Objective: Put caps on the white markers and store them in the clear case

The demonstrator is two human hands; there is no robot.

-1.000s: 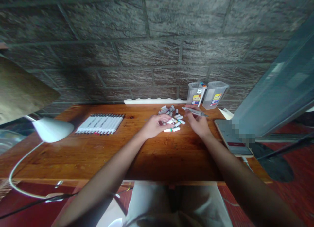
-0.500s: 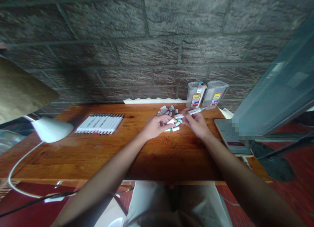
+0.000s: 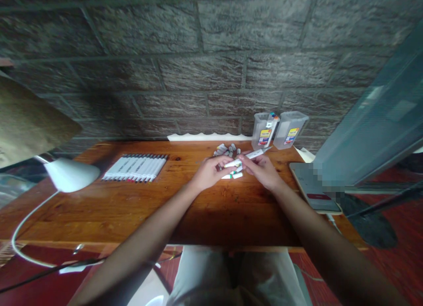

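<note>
My right hand (image 3: 262,168) is closed around a white marker (image 3: 255,154), held slanted with its far end up to the right. Between the fingers of my left hand (image 3: 209,170) is a white marker cap (image 3: 233,164), in line with the marker's near end. Cap and marker meet or nearly meet; my fingers partly hide the spot. Just below my hands lies a loose white cap (image 3: 237,175) beside others with green ends. Behind them is a pile of more loose caps (image 3: 223,148).
A neat row of white markers (image 3: 134,168) lies on the wooden table (image 3: 148,213) at left. Two clear plastic containers (image 3: 291,129) stand against the brick wall; the left one holds a few markers. A tablet-like device (image 3: 312,189) is at right, a lamp (image 3: 71,175) at left.
My left hand has raised a white cap to the marker's near end. The marker in my right hand has tilted and shifted slightly, its near end now at the cap.
</note>
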